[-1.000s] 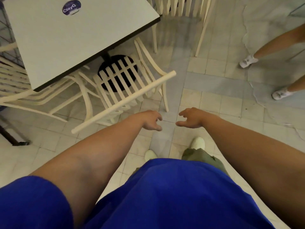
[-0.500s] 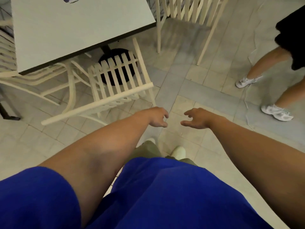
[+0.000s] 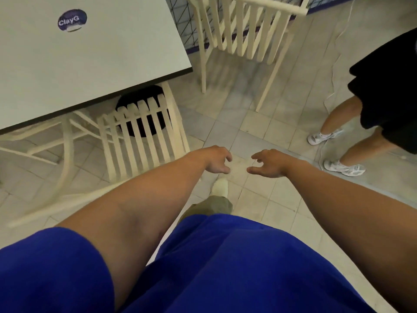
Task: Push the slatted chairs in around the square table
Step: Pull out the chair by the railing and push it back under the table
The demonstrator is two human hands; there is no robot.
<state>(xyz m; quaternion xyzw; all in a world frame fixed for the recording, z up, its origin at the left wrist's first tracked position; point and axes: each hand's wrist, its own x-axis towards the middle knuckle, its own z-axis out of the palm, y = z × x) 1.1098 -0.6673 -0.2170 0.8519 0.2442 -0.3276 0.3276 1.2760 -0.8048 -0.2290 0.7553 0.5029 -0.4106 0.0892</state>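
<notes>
Cream slatted chair [image 3: 140,136] tucked under square worktop [image 3: 101,59] at left, second chair [image 3: 246,30] out at top centre; left hand [image 3: 216,160] and right hand [image 3: 268,163] slack-fingered, empty; could strike bystander [image 3: 383,91] at right if shoved.

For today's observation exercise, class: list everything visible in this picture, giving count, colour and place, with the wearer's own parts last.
Square pale-grey-topped table: one, pale grey, dark edge, upper left.
Round sticker: one, dark blue, on the tabletop.
Cream slatted chairs: at least two, cream; one tucked under the table, another standing clear at top.
Round table base: one, black, beneath the table.
Tiled floor: pale grey, throughout.
Second person: one, black shorts, white trainers, right edge.
Blue top: one, blue, bottom.
Cream shoe: one, cream, below the hands.
Left hand: one, empty, centre.
Right hand: one, empty, centre-right.
</notes>
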